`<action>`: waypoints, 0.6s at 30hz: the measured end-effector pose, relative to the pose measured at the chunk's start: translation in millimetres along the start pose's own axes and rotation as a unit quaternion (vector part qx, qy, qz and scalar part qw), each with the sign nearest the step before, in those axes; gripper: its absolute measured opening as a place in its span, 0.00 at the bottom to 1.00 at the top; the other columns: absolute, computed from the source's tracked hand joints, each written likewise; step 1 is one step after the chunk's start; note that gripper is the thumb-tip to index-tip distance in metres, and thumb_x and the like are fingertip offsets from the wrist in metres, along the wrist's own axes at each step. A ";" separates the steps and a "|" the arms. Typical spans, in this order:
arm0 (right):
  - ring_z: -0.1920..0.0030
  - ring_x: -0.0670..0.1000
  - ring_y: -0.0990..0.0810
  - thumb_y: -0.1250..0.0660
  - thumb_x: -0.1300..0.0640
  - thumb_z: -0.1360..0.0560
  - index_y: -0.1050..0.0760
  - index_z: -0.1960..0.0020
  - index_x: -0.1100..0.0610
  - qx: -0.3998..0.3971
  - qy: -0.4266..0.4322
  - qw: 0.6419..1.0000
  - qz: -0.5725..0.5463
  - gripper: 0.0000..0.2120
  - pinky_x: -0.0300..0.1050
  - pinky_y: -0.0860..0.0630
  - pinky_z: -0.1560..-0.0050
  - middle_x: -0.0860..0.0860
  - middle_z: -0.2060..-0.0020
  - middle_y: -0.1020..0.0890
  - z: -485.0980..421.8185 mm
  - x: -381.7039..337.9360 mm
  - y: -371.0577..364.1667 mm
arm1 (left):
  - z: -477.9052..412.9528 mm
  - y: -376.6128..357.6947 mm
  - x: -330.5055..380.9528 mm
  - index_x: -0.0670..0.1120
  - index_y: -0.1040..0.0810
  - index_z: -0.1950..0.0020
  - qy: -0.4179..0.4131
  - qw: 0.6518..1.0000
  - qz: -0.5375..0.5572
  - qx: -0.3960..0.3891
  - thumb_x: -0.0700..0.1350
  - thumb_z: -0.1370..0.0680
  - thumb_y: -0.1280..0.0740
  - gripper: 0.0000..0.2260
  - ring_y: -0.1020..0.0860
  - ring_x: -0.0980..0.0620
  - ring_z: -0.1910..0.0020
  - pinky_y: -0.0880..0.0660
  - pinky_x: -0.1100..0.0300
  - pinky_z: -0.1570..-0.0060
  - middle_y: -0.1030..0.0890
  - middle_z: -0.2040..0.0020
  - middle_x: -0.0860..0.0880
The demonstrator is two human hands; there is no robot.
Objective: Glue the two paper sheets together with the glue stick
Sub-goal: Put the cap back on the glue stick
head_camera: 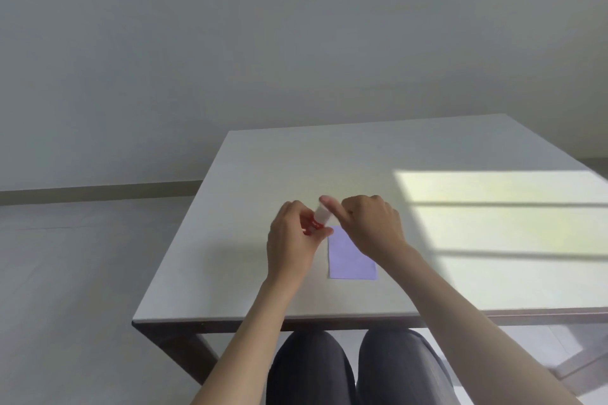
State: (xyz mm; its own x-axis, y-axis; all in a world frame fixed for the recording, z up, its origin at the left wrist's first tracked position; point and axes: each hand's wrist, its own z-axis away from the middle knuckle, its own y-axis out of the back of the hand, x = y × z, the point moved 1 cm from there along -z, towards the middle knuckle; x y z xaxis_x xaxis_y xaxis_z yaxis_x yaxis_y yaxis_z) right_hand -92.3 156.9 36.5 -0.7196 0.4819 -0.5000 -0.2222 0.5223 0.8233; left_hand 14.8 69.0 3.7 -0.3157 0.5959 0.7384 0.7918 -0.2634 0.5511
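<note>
A glue stick with a red body and a whitish cap end hangs above the table between both hands. My left hand grips its red lower part. My right hand pinches the whitish upper end with thumb and forefinger; motion blur hides whether the cap is on or off. A lilac paper sheet lies flat on the table just below and right of the hands, its upper corner covered by my right hand. I cannot tell whether it is one sheet or two stacked.
The pale table has its left edge near the hands and its front edge close to my knees. A bright patch of sunlight covers the right side. A wall and floor lie beyond.
</note>
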 end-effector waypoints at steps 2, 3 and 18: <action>0.65 0.59 0.23 0.51 0.32 0.25 0.24 0.68 0.61 0.004 -0.035 0.994 -0.099 0.35 0.48 0.27 0.62 0.52 0.75 0.23 1.3 3.5 5.7 | -18.4 -0.2 -4.3 0.48 0.31 0.65 0.039 0.998 0.038 0.036 0.45 0.36 0.23 0.16 0.22 0.49 0.63 0.28 0.58 0.63 0.21 0.63 0.47; 0.65 0.58 0.22 0.50 0.35 0.24 0.23 0.66 0.59 0.001 -0.040 0.990 -0.137 0.33 0.49 0.25 0.59 0.49 0.77 0.24 2.3 6.7 8.0 | -29.1 -1.0 -7.1 0.47 0.31 0.65 0.057 0.996 0.054 0.044 0.45 0.36 0.23 0.16 0.22 0.48 0.62 0.28 0.57 0.62 0.20 0.63 0.45; 0.74 0.52 0.26 0.40 0.51 0.22 0.20 0.63 0.58 -0.026 -0.057 0.989 -0.134 0.17 0.46 0.25 0.64 0.54 0.75 0.22 12.9 40.8 6.5 | -67.8 -26.4 -43.9 0.44 0.30 0.62 0.122 0.986 0.085 0.077 0.42 0.34 0.24 0.14 0.21 0.44 0.59 0.25 0.51 0.58 0.19 0.60 0.42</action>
State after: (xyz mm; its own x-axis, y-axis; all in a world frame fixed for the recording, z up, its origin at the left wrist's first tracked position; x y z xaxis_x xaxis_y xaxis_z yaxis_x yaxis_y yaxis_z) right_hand -114.6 189.1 18.0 -0.5514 0.4086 -0.7273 -0.4316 0.6064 0.6679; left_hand -27.7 -1.6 -16.9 -0.2741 0.3474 0.8968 0.9080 -0.2139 0.3604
